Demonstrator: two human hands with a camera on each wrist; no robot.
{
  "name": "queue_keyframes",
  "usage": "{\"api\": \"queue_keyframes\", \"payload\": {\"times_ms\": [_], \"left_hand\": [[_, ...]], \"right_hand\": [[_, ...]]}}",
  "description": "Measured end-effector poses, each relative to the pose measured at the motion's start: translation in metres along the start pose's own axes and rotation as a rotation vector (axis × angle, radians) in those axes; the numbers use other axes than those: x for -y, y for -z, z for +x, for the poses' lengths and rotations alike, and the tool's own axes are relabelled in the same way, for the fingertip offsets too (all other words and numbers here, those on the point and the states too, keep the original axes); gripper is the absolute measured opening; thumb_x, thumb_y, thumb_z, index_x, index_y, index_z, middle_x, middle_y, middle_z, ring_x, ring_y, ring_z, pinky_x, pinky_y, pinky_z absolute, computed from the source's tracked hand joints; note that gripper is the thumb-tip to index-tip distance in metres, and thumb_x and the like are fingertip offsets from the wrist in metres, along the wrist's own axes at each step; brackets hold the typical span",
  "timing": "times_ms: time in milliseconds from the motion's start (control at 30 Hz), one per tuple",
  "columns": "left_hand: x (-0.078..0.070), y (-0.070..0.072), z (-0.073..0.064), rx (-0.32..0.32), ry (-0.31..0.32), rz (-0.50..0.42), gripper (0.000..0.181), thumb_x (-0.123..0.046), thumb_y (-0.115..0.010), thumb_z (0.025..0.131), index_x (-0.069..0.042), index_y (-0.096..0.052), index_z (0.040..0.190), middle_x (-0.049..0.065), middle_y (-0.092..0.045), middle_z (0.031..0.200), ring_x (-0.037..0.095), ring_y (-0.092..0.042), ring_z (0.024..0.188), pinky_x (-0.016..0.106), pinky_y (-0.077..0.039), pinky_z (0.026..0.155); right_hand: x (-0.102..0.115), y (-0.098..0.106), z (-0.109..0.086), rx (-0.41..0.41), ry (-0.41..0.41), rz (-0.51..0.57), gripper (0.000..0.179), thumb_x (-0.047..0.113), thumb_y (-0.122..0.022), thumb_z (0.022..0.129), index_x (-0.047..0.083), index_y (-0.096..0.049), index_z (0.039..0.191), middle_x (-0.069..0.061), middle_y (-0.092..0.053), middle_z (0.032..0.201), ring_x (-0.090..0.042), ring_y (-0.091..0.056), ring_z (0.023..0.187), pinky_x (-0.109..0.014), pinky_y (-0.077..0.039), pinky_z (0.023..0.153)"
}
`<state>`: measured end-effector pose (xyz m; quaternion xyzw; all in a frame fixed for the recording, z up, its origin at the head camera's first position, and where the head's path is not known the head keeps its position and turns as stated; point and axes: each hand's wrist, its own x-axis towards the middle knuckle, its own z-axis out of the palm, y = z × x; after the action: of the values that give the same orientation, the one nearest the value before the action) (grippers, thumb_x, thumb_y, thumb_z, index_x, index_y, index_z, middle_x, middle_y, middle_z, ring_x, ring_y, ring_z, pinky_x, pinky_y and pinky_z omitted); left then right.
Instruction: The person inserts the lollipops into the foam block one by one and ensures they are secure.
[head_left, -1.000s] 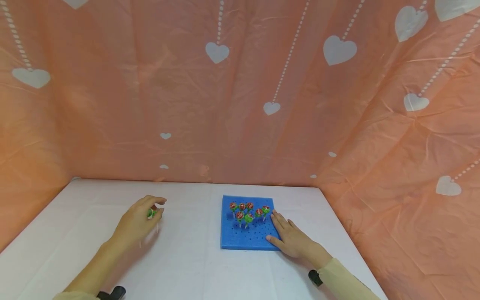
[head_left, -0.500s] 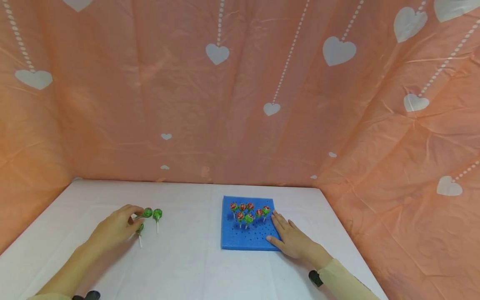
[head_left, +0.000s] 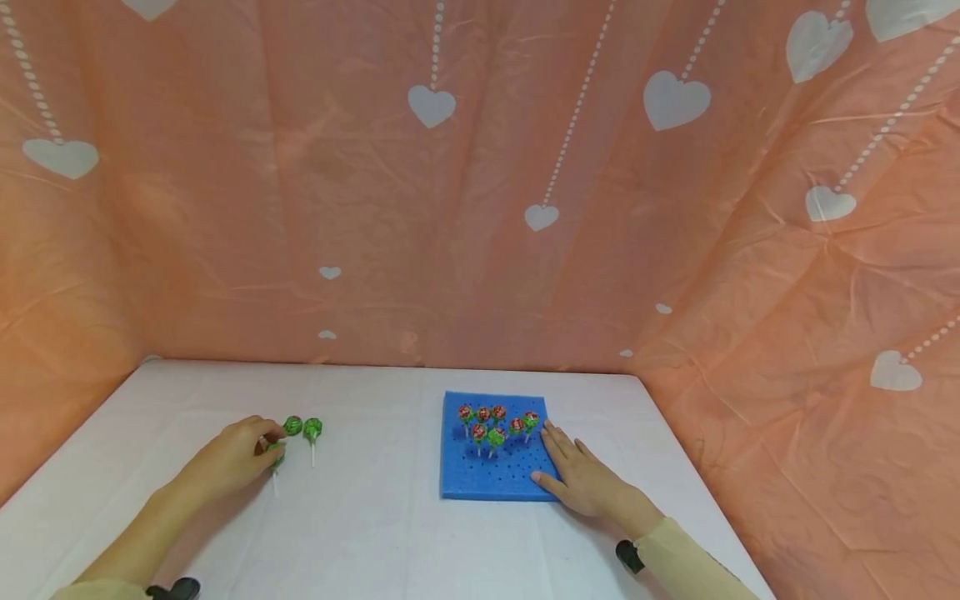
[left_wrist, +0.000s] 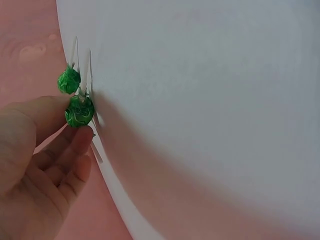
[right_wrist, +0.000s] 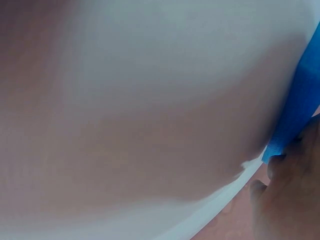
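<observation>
Room L of board [head_left: 483,487]; R hand [head_left: 583,477] blocks R edge.

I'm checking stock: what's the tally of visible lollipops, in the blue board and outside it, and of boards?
Lollipops standing in the blue board: 7
Other lollipops, outside the board: 3
Boards: 1
Total: 11

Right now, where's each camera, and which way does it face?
Head: on the head, facing forward and down at table, board and lollipops; left grip, right grip and arms show.
Left wrist: on that wrist, facing the left grip pinching a green lollipop.
Right wrist: on that wrist, facing the table and board's edge; part of right grip shows.
Head and left wrist both show the left grip.
</observation>
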<state>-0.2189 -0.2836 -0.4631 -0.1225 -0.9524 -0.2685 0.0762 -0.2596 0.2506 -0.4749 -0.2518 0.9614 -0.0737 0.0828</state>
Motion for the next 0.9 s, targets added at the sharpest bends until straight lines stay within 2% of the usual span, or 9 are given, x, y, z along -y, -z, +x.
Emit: {"api": "queue_keyframes", "payload": {"times_ms": [500,700,900], "left_hand": [[0.001,0.002,-0.001,0.012,-0.007,-0.018,0.012,-0.003,-0.073,0.091,0.004,-0.073,0.101,0.004,-0.07,0.092,0.015,-0.061,0.079,0.028,-0.052,0.064],[-0.003,0.002,-0.002,-0.037,-0.007,-0.018,0.013,-0.004,-0.075,0.09,0.002,-0.074,0.101,0.003,-0.068,0.092,0.015,-0.06,0.079,0.028,-0.052,0.064],[-0.009,0.003,-0.003,-0.104,-0.034,-0.038,0.015,-0.005,-0.078,0.09,0.0,-0.074,0.103,0.004,-0.068,0.096,0.013,-0.061,0.08,0.027,-0.052,0.065]], "right_hand": [[0.0,0.0,0.0,-0.008,0.008,-0.001,0.086,0.06,-0.04,0.107,-0.001,-0.019,0.164,-0.017,-0.012,0.173,-0.036,-0.015,0.159,-0.058,-0.018,0.126],[0.0,0.0,0.0,-0.01,0.005,0.0,0.086,0.061,-0.04,0.107,-0.001,-0.019,0.164,-0.017,-0.012,0.173,-0.036,-0.016,0.159,-0.058,-0.019,0.126],[0.002,0.001,-0.001,-0.015,0.007,0.002,0.085,0.059,-0.041,0.108,-0.001,-0.02,0.164,-0.018,-0.013,0.173,-0.037,-0.016,0.158,-0.058,-0.019,0.126]]}}
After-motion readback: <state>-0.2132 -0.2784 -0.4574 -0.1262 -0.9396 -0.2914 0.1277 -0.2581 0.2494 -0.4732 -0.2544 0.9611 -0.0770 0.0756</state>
